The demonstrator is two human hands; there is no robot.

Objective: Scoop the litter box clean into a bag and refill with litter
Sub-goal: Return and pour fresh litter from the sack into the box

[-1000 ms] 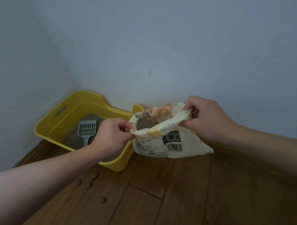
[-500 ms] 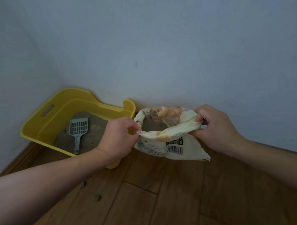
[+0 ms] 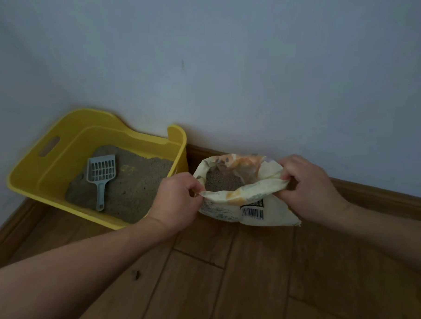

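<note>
- The left hand and the right hand each pinch the rim of the printed bag, 1 on each side, holding its mouth wide; grey granules show inside.
- The bag stands on the wooden floor, just beside the yellow litter box.
- The scoop lies loose on the litter in the box.
- Whether scooping is finished cannot be told.
- The litter bed looks shallow and uneven, so the refill seems to be the step in hand; nothing is tipped in yet.
- 1 stray clump on the floor probably needs picking up.
</note>
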